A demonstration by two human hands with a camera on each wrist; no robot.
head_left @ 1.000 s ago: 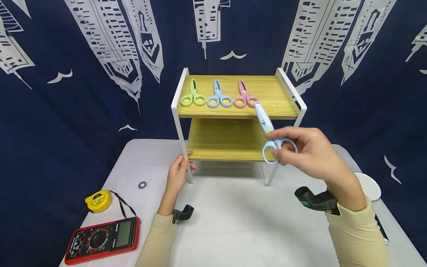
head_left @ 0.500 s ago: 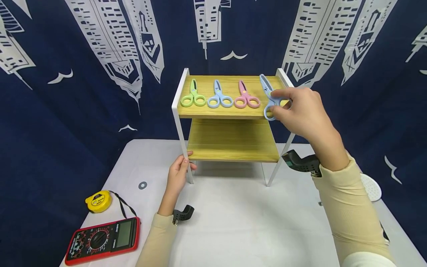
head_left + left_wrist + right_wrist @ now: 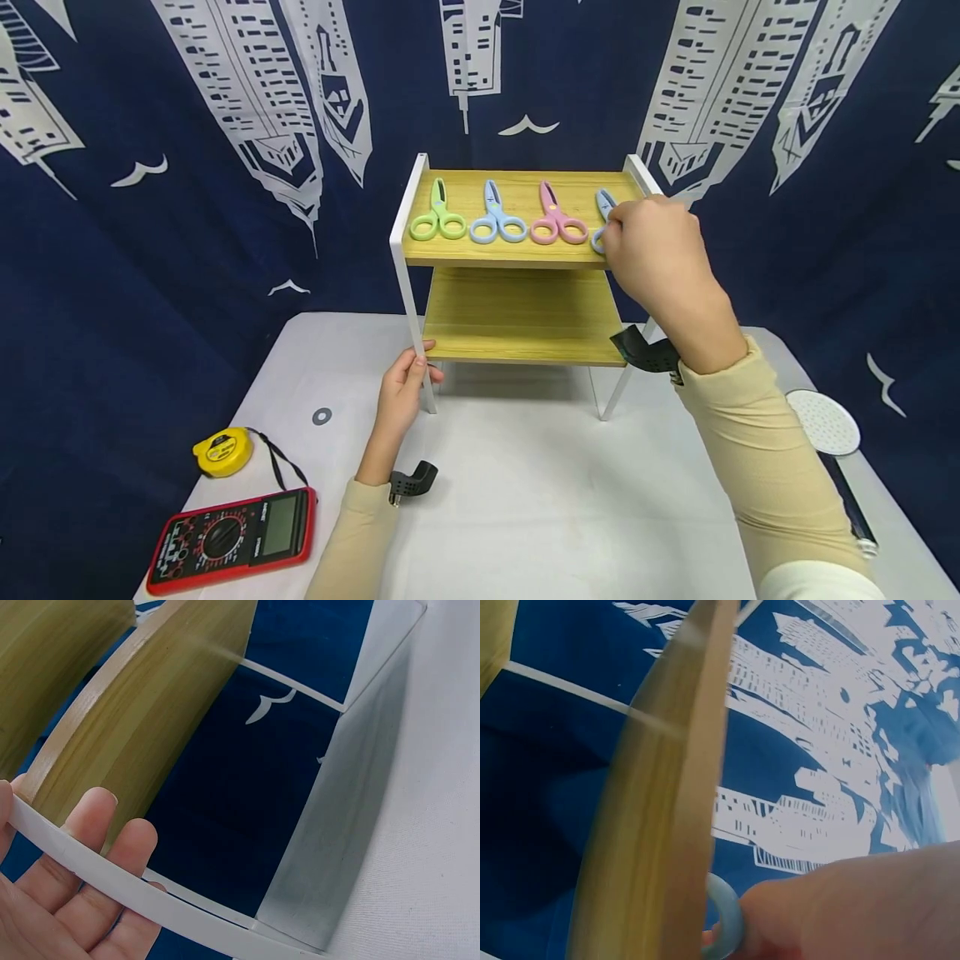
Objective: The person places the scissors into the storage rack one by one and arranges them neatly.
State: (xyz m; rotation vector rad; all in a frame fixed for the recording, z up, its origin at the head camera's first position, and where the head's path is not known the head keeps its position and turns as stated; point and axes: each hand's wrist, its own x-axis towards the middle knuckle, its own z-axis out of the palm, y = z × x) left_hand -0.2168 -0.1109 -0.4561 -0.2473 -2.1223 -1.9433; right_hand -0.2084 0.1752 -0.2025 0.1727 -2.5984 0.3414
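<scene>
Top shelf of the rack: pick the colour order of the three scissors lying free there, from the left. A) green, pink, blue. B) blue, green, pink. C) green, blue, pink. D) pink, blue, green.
C: in the head view the green scissors lie leftmost on the top shelf, the blue scissors next and the pink scissors after them, beside the pair under the right hand.
</scene>
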